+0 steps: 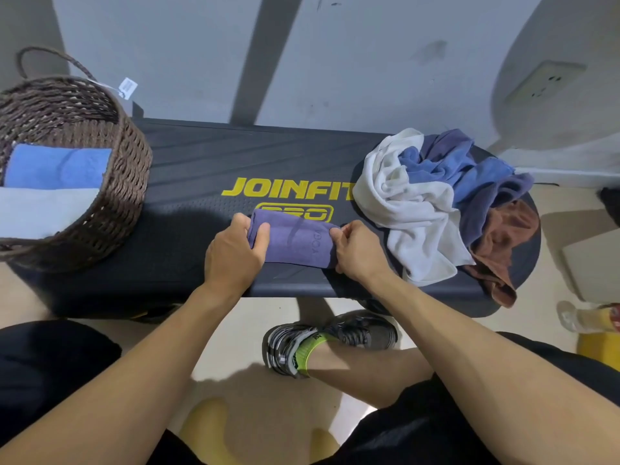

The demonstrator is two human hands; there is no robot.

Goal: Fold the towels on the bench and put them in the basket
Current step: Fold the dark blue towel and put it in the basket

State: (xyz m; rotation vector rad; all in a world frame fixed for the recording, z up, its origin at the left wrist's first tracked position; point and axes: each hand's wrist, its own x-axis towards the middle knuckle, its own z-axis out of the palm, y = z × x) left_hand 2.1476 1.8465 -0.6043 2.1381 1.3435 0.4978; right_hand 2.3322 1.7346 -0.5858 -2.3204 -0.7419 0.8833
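Note:
A small purple towel, folded into a compact rectangle, lies on the black bench near its front edge. My left hand grips the towel's left end, thumb on top. My right hand pinches its right end. A heap of unfolded towels in white, blue, purple and brown sits on the bench's right end. The brown woven basket stands on the left end, holding a folded blue towel and a folded pale towel.
The bench stands against a grey wall with a socket at the right. My shoe and leg are on the pale floor below the bench. A bottle lies on the floor at the right.

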